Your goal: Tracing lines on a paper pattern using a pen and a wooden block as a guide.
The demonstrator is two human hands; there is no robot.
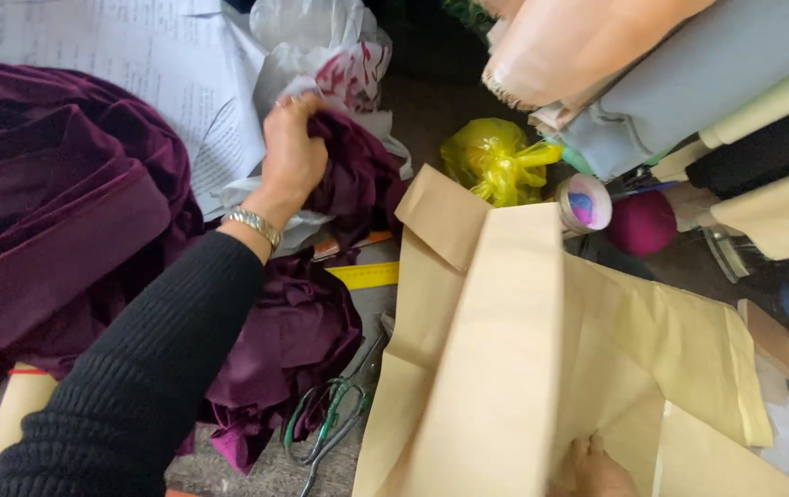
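Note:
My left hand (291, 152), in a black knit sleeve with a metal watch at the wrist, is closed on a bunch of dark purple fabric (357, 179) at the top middle. More of that purple fabric (293, 340) lies crumpled below it, and a large purple velvet piece (54, 212) covers the left side. My right hand (597, 469) shows only at the bottom edge, gripping folded tan pattern paper (505, 350) that fills the lower right.
Green-handled scissors (330, 423) lie by the paper's left edge. A yellow ruler (367, 274) sits under the purple fabric. A yellow plastic bag (495, 161), a tape roll (584, 202), a magenta ball (641, 223) and fabric rolls (707, 74) crowd the upper right. Printed sheets (137, 64) lie top left.

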